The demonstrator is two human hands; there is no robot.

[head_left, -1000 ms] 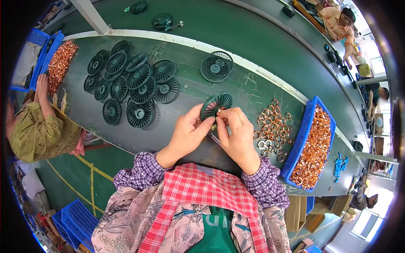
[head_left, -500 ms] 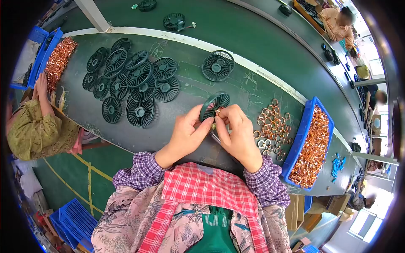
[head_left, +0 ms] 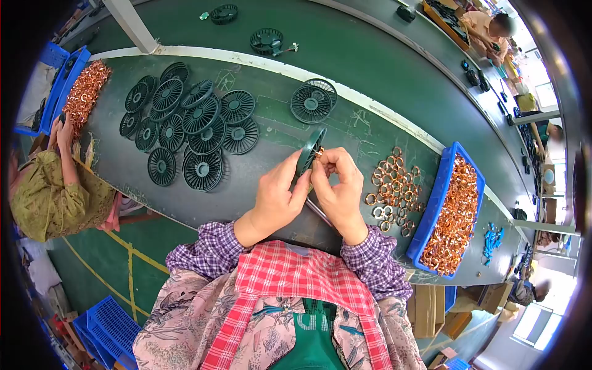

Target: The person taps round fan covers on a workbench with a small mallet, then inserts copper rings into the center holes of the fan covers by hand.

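Note:
A dark green round slatted cover (head_left: pixel 310 150) is held nearly edge-on by my left hand (head_left: pixel 276 193), its fingers closed on the rim. My right hand (head_left: pixel 338 190) pinches a small copper-coloured ring (head_left: pixel 319 153) against the cover's face. Loose copper rings (head_left: pixel 396 185) lie on the table to the right of my right hand. Beyond my hands rest two overlapping covers (head_left: pixel 311 102). Many more covers (head_left: pixel 200 116) are piled to the left. Below my hands, a thin metal rod (head_left: pixel 319 213) shows in part.
A blue tray (head_left: pixel 412 245) full of copper rings stands at the right, with blue pieces (head_left: pixel 492 242) beyond it. Fan parts (head_left: pixel 267 41) lie on the green belt behind the white rail. A co-worker (head_left: pixel 55 191) sits at the left beside a copper heap (head_left: pixel 86 92).
The held cover has turned more edge-on, and my right hand has shifted slightly left with the ring. Fan parts on the belt have moved right.

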